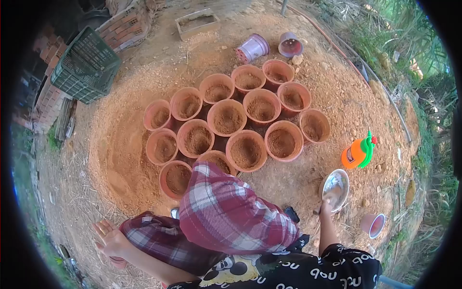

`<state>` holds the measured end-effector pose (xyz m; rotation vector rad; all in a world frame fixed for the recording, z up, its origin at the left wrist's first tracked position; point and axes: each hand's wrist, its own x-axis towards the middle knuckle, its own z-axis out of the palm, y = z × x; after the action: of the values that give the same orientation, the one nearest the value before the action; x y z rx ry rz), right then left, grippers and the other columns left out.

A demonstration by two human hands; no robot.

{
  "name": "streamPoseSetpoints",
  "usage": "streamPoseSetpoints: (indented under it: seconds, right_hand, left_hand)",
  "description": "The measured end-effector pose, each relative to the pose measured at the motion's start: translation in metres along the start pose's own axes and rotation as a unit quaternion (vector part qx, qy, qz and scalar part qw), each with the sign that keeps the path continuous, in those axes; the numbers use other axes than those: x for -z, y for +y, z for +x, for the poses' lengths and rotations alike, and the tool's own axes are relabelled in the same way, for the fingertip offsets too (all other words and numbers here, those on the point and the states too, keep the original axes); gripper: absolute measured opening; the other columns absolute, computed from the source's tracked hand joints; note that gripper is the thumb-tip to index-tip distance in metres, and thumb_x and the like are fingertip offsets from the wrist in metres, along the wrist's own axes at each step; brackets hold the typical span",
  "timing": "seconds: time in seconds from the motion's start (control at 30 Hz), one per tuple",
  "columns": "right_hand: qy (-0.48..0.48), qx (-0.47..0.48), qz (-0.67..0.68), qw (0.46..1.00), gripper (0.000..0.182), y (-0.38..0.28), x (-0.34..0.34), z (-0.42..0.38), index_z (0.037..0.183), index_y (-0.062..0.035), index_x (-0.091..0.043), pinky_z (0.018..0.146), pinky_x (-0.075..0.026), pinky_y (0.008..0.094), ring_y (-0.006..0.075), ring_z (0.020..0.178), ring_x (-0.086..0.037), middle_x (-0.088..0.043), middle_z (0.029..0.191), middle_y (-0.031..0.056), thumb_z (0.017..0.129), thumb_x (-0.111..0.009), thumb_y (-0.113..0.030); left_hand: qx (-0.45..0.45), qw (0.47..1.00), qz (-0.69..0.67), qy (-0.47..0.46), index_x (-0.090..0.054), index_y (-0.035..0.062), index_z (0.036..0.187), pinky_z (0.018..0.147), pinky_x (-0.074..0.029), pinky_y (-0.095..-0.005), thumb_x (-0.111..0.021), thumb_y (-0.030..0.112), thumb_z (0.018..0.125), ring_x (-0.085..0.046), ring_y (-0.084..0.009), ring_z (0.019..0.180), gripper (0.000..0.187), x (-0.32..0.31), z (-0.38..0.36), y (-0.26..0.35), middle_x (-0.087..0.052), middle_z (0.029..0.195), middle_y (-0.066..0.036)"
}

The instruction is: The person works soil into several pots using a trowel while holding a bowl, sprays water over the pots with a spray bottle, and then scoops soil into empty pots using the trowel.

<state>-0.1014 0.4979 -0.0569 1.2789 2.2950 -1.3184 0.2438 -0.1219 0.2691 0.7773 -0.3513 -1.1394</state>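
At the lower left, my left hand [111, 239] is held out with its fingers apart and nothing in it. A small part of a reddish pot [118, 261] shows just below that hand. On the right, my right hand [326, 208] grips a metal pan [335, 190] by its rim or handle; the fingers are partly hidden. Several terracotta-coloured pots [246, 151] with brown soil inside stand in close rows in front of my knees. The orange and green spray bottle [355, 153] stands beyond the pan.
Two purple pots [253, 47] lie behind the rows, and a white-and-red pot [373, 225] lies at the lower right. A green crate [85, 67] leans by bricks [126, 25] at the upper left. A rectangular tray [198, 25] and a long pipe [332, 41] are farther back.
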Motion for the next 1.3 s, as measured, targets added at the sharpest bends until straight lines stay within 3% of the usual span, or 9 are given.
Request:
streamPoseSetpoints:
  seconds: [0.2,0.23,0.3,0.37,0.5,0.67,0.93,1.13,1.3]
  right_hand:
    - [-0.082,-0.104,-0.304,0.944,0.054,-0.085,0.038,0.005,0.108,0.0051,-0.051,0.063,-0.051,0.0467,0.0389,0.082,-0.061,-0.06,0.089,0.0261,0.076,-0.058,-0.038]
    - [0.102,0.171,-0.343,0.918,0.057,-0.088,0.044,0.03,0.105,0.007,-0.054,0.073,-0.048,0.0464,0.0406,0.084,-0.06,-0.06,0.088,0.0284,0.078,-0.056,-0.043]
    - [0.439,0.301,-0.255,0.808,0.056,-0.163,0.049,0.005,0.1,0.0097,-0.059,0.077,-0.045,0.0469,0.0397,0.087,-0.058,-0.061,0.094,0.0254,0.084,-0.048,-0.043]
    - [0.423,0.409,-0.211,0.78,0.054,-0.221,0.06,0.02,0.097,0.0092,-0.059,0.072,-0.046,0.0445,0.0345,0.08,-0.06,-0.062,0.088,0.0235,0.087,-0.046,-0.043]
    - [0.111,0.264,0.013,0.958,0.064,-0.254,0.053,0.141,0.09,0.002,-0.062,0.059,-0.044,0.0329,0.0199,0.062,-0.058,-0.061,0.067,0.0108,0.079,-0.052,-0.06]
    - [-0.099,0.23,0.08,0.965,0.057,-0.29,0.04,0.103,0.088,-0.0031,-0.063,0.05,-0.041,0.0241,0.0108,0.056,-0.052,-0.054,0.062,0.0018,0.076,-0.058,-0.059]
    - [-0.081,0.223,0.401,0.885,0.037,-0.373,0.066,0.007,0.081,-0.0125,-0.056,0.034,-0.026,0.0244,0.008,0.04,-0.035,-0.043,0.056,-0.003,0.088,-0.042,-0.046]
    - [-0.216,0.406,-0.052,0.886,0.039,-0.442,0.035,-0.165,0.075,-0.0097,-0.057,0.032,-0.023,0.0236,0.0066,0.037,-0.037,-0.04,0.046,-0.0037,0.087,-0.047,-0.045]
    - [-0.484,0.32,-0.064,0.812,0.035,-0.483,-0.037,-0.278,0.075,-0.0108,-0.053,0.031,-0.022,0.0204,0.0053,0.034,-0.033,-0.041,0.048,-0.0041,0.089,-0.046,-0.042]
  left_hand:
    - [0.058,0.998,-0.034,-0.021,-0.033,-0.0071,0.129,0.098,-0.034,-0.0424,-0.036,0.035,0.088,-0.047,-0.0291,0.102,0.059,-0.006,0.006,-0.011,-0.048,0.11,-0.02]
    - [0.068,0.996,-0.034,-0.039,-0.033,-0.0072,0.13,0.098,-0.034,-0.0428,-0.036,0.034,0.088,-0.047,-0.029,0.102,0.059,-0.002,0.011,-0.011,-0.048,0.109,-0.02]
    - [0.073,0.995,-0.034,-0.051,-0.033,-0.0073,0.13,0.098,-0.034,-0.0432,-0.036,0.034,0.088,-0.047,-0.0289,0.102,0.059,0.001,0.014,-0.009,-0.048,0.109,-0.02]
    - [0.054,0.998,-0.006,-0.031,-0.033,-0.0083,0.129,0.098,-0.033,-0.0454,-0.035,0.034,0.088,-0.047,-0.0305,0.101,0.059,-0.002,0.011,-0.008,-0.047,0.108,-0.021]
    - [0.052,0.998,0.002,-0.026,-0.033,-0.0094,0.129,0.099,-0.032,-0.0479,-0.033,0.034,0.089,-0.046,-0.0331,0.101,0.059,0.016,0.024,-0.002,-0.047,0.109,-0.022]
    - [0.009,1.0,-0.03,-0.006,-0.029,-0.0103,0.13,0.101,-0.031,-0.049,-0.033,0.035,0.089,-0.043,-0.0342,0.106,0.062,0.007,0.007,0.004,-0.044,0.117,-0.024]
    - [0.085,0.991,-0.107,0.001,-0.029,-0.0053,0.133,0.103,-0.029,-0.0442,-0.043,0.034,0.086,-0.043,-0.0265,0.107,0.063,-0.008,-0.011,0.011,-0.042,0.124,-0.019]
    - [0.166,0.962,-0.178,-0.121,-0.029,-0.0033,0.133,0.099,-0.033,-0.042,-0.044,0.036,0.085,-0.047,-0.0238,0.101,0.063,0.006,-0.032,0.023,-0.049,0.11,-0.014]
    - [0.17,0.96,-0.182,-0.125,-0.032,-0.0005,0.132,0.096,-0.036,-0.0425,-0.044,0.039,0.085,-0.05,-0.0236,0.095,0.062,-0.001,-0.047,0.029,-0.052,0.099,-0.011]
